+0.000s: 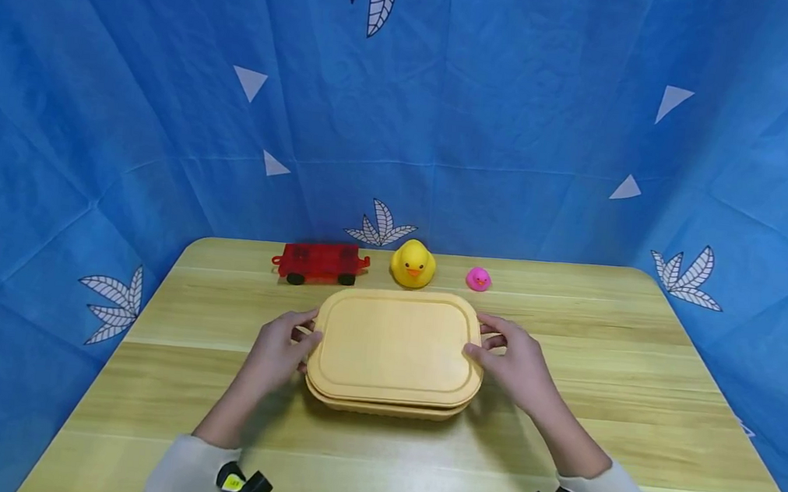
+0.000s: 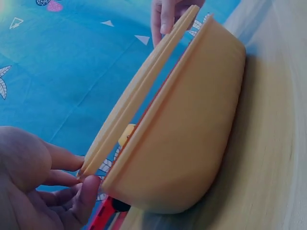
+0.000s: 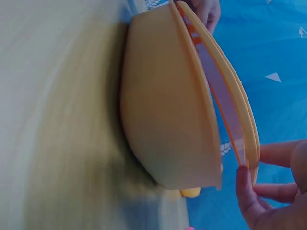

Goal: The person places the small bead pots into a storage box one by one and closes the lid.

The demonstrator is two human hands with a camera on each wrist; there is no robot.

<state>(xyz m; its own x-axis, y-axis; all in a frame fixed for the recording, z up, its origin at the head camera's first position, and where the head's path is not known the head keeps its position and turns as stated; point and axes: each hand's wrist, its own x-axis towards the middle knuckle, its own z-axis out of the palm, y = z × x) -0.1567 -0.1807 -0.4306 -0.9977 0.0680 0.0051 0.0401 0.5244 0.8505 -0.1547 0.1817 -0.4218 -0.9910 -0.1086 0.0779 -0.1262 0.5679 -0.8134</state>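
Note:
A pale yellow-orange lid (image 1: 395,348) with rounded corners is held over a container (image 1: 387,409) of the same colour that stands on the table. Both wrist views show a gap between the lid (image 2: 139,91) and the container (image 3: 163,100); something orange-red shows at its rim, mostly hidden. At the lid's left end, my left hand (image 1: 280,345) pinches the edge between thumb and fingers. My right hand (image 1: 510,362) grips the opposite end the same way, thumb on one face and fingers on the other in the right wrist view.
Along the back edge of the wooden table (image 1: 597,420) stand a red toy wagon (image 1: 322,262), a yellow rubber duck (image 1: 413,265) and a small pink duck (image 1: 478,279). Behind and beside the table hangs a blue patterned cloth (image 1: 518,116).

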